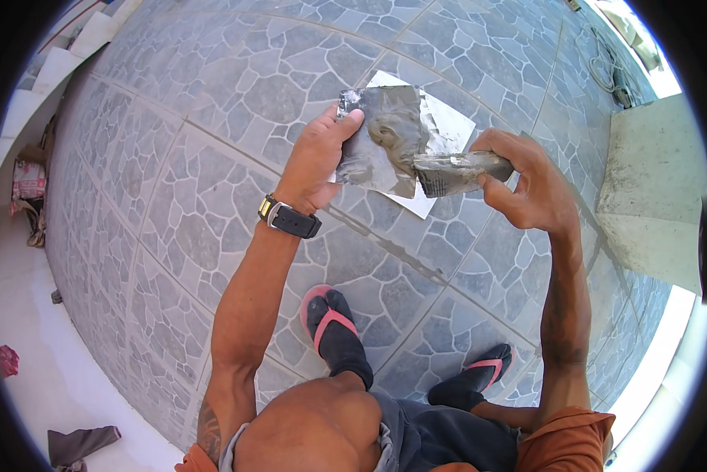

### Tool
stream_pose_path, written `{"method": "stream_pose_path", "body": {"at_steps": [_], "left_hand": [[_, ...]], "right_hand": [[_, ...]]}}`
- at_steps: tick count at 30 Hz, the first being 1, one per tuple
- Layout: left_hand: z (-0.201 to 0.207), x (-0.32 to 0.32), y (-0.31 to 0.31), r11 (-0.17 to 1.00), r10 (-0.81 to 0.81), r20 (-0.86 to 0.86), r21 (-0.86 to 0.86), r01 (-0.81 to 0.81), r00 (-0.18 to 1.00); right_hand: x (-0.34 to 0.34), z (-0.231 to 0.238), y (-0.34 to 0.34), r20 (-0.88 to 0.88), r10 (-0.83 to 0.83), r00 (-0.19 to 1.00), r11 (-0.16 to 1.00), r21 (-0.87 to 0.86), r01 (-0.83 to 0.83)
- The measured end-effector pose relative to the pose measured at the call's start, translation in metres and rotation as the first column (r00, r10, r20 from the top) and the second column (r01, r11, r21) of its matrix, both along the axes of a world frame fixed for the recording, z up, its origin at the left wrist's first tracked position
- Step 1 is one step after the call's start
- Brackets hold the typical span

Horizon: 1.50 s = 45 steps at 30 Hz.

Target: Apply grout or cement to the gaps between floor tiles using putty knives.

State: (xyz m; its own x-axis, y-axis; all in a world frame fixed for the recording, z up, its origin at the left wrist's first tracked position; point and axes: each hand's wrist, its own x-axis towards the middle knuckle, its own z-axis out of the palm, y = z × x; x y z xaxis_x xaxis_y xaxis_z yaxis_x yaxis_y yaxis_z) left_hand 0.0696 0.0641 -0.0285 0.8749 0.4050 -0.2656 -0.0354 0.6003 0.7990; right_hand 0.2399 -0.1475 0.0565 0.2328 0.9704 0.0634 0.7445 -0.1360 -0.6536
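Note:
My left hand [312, 157] grips the left edge of a flat rectangular plate [355, 151], thumb on top. Wet grey mortar [397, 126] is spread thickly over the plate's face. Between the thumb and fingers of my right hand [533, 185] is a flat, mortar-smeared scraper [456, 173], its left end touching the plate's right edge. Behind the plate shows a white square sheet [450, 119], turned at an angle; whether it rests on the floor or is held cannot be told. The fingers of my left hand under the plate are hidden.
Stone-patterned grey tiles [212, 220] cover the floor, with a dark smeared joint [393, 250] below the plate. At right stands a pale square pillar [648, 189]; beyond it lies a coiled cable [603, 67]. A dark cloth [82, 444] lies lower left. My sandalled feet are below.

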Motion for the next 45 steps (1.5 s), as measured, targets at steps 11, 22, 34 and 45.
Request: {"method": "stream_pose_path", "body": {"at_steps": [11, 22, 34, 45], "left_hand": [[0.012, -0.001, 0.006, 0.718, 0.374, 0.222, 0.546, -0.432, 0.901], [0.026, 0.0, -0.018, -0.039, 0.314, 0.582, 0.797, -0.602, 0.75], [0.036, -0.002, -0.029, -0.148, 0.045, 0.536, 0.838, -0.525, 0.843], [0.024, -0.007, -0.023, -0.197, -0.095, 0.378, 0.9, -0.389, 0.921]], "right_hand": [[-0.006, -0.007, -0.015, -0.489, -0.423, 0.763, 0.903, -0.3, 0.309], [-0.04, -0.031, 0.005, -0.945, -0.256, 0.205, 0.925, -0.177, 0.337], [-0.05, -0.027, 0.016, -0.984, -0.158, 0.077, 0.894, -0.11, 0.435], [-0.052, -0.031, 0.018, -0.986, -0.162, 0.046, 0.878, -0.123, 0.463]]}}
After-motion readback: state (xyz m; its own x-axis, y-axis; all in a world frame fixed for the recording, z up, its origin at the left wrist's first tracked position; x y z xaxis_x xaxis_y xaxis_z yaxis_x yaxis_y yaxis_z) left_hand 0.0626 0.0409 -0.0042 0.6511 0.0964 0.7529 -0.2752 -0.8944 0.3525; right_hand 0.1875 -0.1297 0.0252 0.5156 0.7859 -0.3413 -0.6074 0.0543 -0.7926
